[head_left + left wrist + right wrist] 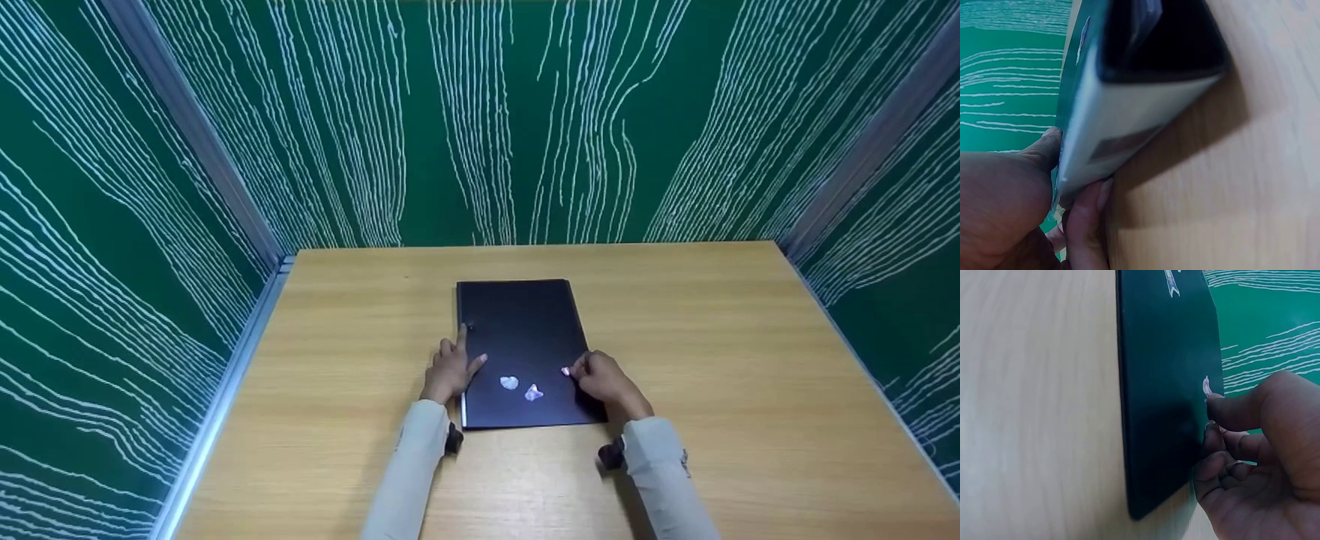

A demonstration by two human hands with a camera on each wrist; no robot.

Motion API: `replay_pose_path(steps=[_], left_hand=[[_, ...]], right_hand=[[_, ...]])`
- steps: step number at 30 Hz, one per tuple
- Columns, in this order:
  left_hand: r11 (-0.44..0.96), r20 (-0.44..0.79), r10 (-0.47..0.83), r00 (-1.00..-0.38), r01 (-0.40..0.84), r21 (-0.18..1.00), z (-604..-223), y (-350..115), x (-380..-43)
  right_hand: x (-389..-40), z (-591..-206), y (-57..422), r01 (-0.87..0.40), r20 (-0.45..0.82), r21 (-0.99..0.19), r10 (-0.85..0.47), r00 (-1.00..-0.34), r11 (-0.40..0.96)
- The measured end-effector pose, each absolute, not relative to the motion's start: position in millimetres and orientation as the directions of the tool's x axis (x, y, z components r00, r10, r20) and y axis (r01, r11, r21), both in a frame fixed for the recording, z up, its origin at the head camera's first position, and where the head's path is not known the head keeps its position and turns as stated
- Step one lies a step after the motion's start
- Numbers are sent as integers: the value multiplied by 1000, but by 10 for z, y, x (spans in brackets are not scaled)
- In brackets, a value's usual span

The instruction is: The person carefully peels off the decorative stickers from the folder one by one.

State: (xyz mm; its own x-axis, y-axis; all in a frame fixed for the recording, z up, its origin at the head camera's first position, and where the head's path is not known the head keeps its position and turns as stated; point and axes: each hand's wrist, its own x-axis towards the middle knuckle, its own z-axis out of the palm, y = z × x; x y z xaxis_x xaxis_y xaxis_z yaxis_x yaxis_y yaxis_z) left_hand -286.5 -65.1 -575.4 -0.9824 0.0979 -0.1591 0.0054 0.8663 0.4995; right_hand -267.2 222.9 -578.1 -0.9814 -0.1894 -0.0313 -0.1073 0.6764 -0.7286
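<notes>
A black ring binder (517, 322) with a pale spine (1095, 118) lies on the table. Two small shiny stickers, one roundish (509, 382) and one with pointed corners (533, 392), are on the lower part of its cover. My left hand (448, 369) rests along the binder's left side, index finger straight and thumb on the cover. Near the right edge, my right hand (606, 377) pinches a small pinkish sticker (566, 371) between thumb and fingertips, at the cover. The right wrist view shows part of that sticker (1206, 386) projecting past the thumb.
The wooden table (360, 315) reaches a green wall (465, 150) with white wavy lines at the back. Similar green panels stand left and right, with metal frame strips (217, 442) along the table's sides. A dark wrist device (611, 454) is on the right sleeve.
</notes>
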Motion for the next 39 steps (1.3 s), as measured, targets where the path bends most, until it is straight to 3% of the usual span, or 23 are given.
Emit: replay_pose_path(steps=[39], left_hand=[[867, -135, 88, -987, 9, 499, -5789, -647, -2877]], right_hand=[[-2672, -5788, 2624, -5, -72, -731, -84, -994, 682]])
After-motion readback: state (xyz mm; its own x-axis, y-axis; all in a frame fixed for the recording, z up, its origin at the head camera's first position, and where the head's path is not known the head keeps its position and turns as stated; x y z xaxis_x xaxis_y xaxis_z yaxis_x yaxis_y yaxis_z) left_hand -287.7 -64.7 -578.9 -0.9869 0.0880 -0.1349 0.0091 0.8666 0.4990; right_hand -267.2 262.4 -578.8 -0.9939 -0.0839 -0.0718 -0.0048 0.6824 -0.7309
